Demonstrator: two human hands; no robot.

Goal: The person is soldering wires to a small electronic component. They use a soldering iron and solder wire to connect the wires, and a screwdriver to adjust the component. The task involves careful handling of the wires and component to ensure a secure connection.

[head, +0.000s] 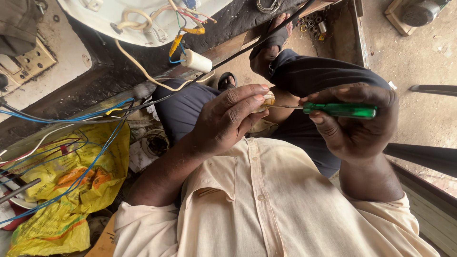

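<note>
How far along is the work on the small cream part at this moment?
Done: hard to tell; the small cream part is already picked up, pinched in the left hand. In hand: the right hand holds a green-handled screwdriver with its blade tip at the part. Left: the white appliance on the bench has loose wires and a white cylinder hanging free, unattached.

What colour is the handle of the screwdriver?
The screwdriver handle is translucent green, held in the right hand. It shows best in the head view.
</note>
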